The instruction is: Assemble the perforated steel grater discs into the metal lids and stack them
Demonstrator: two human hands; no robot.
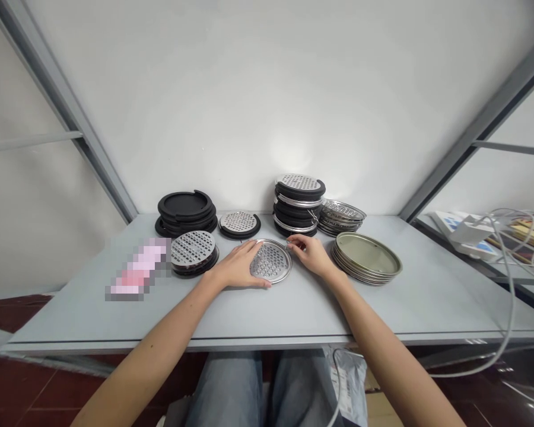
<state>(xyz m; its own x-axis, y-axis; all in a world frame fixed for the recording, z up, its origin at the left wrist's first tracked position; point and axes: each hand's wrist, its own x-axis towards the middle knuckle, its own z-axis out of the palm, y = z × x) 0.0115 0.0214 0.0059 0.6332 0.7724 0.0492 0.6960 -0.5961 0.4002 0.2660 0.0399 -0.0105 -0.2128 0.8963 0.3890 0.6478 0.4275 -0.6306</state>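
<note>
Left hand: my left hand (238,267) lies flat on the grey table (293,308), fingers spread and loosely curved against the left rim of the perforated metal disc (271,261); my thumb runs along its near edge, and I grip nothing.
Right hand: my right hand (312,254) rests just right of the same disc, fingers bent, the fingertips (292,242) touching its far right rim; I cannot tell whether they pinch the edge or only lie on it.
Perforated metal disc: it lies flat on the table between my two hands, near the middle of the tabletop, holes facing up.
Left of my hands: a perforated disc on a black ring (193,251) sits just beside my left wrist, with a blurred pink patch (137,270) farther left.
Behind, left: a stack of black rings (186,212) stands near the wall, and a single black ring with a perforated insert (239,224) lies beside it.
Behind, centre: a tall stack of black rings and metal discs (299,204) rises just past my right fingertips.
Behind, right: a low pile of perforated discs (342,216) leans against that tall stack.
Right: a stack of plain metal lids (367,256) lies near my right forearm, apart from it.
Far right: white cables (507,249) hang over the neighbouring shelf.
</note>
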